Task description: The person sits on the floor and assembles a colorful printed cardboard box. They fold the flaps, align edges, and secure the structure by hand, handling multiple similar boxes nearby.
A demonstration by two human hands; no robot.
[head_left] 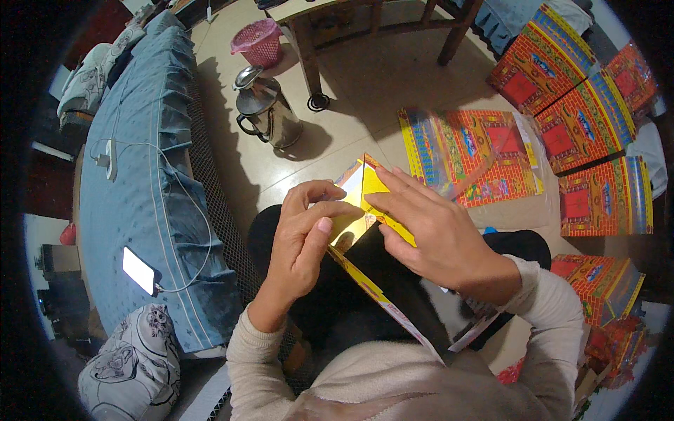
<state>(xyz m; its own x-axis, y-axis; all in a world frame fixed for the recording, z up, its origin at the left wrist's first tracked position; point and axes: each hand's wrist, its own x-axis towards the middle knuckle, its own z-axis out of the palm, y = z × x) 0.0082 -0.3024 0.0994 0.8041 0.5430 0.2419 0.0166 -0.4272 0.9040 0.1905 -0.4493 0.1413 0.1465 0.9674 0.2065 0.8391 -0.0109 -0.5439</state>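
Observation:
Over my lap I hold a partly folded printed card piece [374, 184], yellow and shiny on the faces that show, with a pale patch near its far corner. My left hand [298, 238] is closed on its left side, fingers bent over the edge and thumb along the near side. With its fingers on the yellow flap and its thumb below, my right hand [439, 228] grips the other side. The fingertips of both hands nearly meet at the fold. A long narrow edge of card [382, 302] slants from there toward my body; its link to the piece is partly hidden.
Right of me lie a flat red-and-yellow printed sheet [484, 151] and several standing brick-patterned card pieces [579, 133]. Ahead are a metal jug [270, 116], a pink basket [260, 43] and a wooden table [305, 56]. A phone [140, 271] charges on the blue-covered sofa [140, 210].

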